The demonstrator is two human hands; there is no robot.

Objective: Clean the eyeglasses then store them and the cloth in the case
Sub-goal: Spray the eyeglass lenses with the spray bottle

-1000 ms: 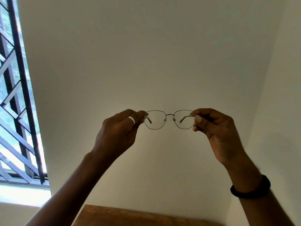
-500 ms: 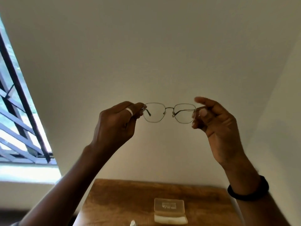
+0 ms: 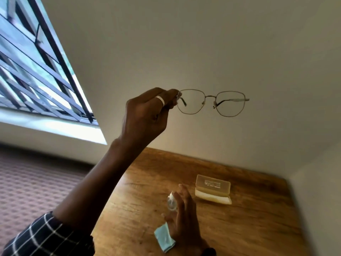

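Finding: half a second ago both of your hands held the eyeglasses [image 3: 210, 104] up against the wall; now only your left hand [image 3: 145, 115] has them, pinching the frame at its left hinge, temples unfolded, lenses raised well above the table [image 3: 249, 228]. Your right hand [image 3: 182, 220] has dropped to the table, fingers straight and spread, right by the small spray bottle [image 3: 171, 202]; whether they touch it cannot be told. Judgement: the inspection of the lenses is over and wetting comes next, so cleaning has hardly begun. The cloth [image 3: 163, 239] lies on the table just beside your right hand, not yet picked up. Containers: the case [image 3: 213, 185] stands open beyond the bottle, lid upright; only a pale lining shows inside, with neither eyeglasses nor cloth in it
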